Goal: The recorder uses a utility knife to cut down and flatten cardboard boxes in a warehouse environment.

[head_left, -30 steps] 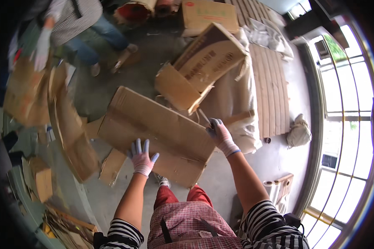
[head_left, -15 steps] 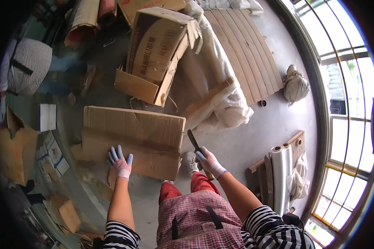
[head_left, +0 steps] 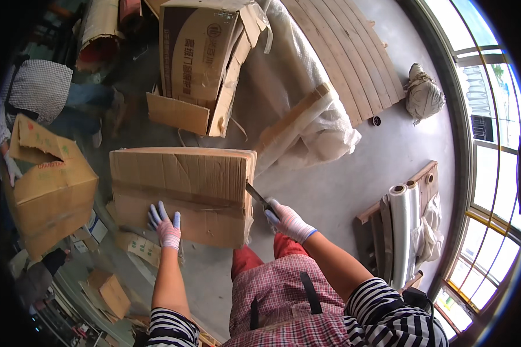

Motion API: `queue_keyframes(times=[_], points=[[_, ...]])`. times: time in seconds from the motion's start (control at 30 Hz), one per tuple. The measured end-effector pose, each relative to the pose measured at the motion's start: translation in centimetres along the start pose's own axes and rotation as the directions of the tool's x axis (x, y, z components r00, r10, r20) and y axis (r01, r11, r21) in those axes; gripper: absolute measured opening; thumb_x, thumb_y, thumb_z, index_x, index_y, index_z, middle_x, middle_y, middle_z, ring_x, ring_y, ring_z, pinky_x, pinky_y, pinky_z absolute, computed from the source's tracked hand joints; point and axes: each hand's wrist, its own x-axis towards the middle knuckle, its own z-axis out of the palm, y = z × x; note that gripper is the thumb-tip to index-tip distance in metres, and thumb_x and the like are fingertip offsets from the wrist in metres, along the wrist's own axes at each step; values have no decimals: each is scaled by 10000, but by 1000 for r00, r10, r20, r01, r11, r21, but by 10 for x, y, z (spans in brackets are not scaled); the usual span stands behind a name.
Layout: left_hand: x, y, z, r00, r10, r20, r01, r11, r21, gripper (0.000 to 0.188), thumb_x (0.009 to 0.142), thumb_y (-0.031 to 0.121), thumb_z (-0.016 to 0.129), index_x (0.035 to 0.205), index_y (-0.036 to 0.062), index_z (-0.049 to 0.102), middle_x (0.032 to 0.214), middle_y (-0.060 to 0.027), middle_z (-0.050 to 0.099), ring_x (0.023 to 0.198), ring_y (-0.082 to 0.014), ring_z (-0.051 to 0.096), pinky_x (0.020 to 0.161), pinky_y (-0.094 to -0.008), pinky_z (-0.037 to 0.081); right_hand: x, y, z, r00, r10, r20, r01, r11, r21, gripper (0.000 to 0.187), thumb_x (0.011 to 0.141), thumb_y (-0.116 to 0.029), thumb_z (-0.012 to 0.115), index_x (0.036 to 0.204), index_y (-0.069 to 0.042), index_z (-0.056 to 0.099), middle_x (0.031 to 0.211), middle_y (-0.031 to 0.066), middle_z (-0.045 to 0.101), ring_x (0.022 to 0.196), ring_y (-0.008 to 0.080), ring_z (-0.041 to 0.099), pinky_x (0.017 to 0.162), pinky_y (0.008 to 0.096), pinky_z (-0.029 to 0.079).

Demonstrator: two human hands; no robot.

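A flat, closed cardboard box (head_left: pixel 176 170) is in front of me, with a band of tape across its side. My left hand (head_left: pixel 167 226), in a pale glove, rests on that side with its fingers spread. In my gloved right hand (head_left: pixel 290 222) is a knife (head_left: pixel 257 194), its handle mostly hidden by my fingers. The dark blade points up and left, and its tip meets the box's right edge near the tape band. Whether the tip has gone into the cardboard I cannot tell.
Beyond the box stands a large opened carton (head_left: pixel 200 63), beside a plastic-wrapped bundle (head_left: pixel 336 130) and wooden planks (head_left: pixel 353 58). At left a co-worker (head_left: pixel 40 89) has a gloved hand on another carton (head_left: pixel 58 185). Film rolls (head_left: pixel 400 231) are at right, near a wrapped bundle (head_left: pixel 424 95).
The knife has moved left and down, from apart from the box to its right edge. My left hand stays on the box. The co-worker's carton has come up into view at left.
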Motion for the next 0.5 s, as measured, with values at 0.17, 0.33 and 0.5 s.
queue_keyframes(times=[0.17, 0.33, 0.5], points=[[-3, 5, -7, 999, -24, 31, 23, 998, 53, 795, 900, 620, 447, 1536, 218, 191, 1587, -144, 142, 1429, -421, 172, 1114, -637, 161, 27, -26, -46, 966, -42, 255, 108, 963, -248, 239, 938, -258, 524, 1056, -51, 536, 880, 249, 626, 876, 452, 607, 764, 498, 479], [3, 32, -14, 994, -47, 99, 40, 997, 66, 852, 859, 609, 529, 1533, 218, 184, 1581, -164, 130, 1437, -406, 160, 1123, -629, 167, 82, -69, -51, 914, -26, 404, 231, 853, -469, 276, 924, -251, 513, 1069, -24, 577, 932, 229, 666, 894, 408, 640, 793, 481, 497], [6, 77, -18, 986, -169, 8, 168, 984, 56, 1045, 759, 771, 515, 1527, 139, 196, 1565, -194, 179, 1431, -409, 184, 1107, -645, 165, 77, -70, -50, 876, 75, 477, 207, 835, -511, 281, 919, -232, 503, 1040, 7, 590, 958, 225, 667, 932, 398, 641, 822, 451, 509]])
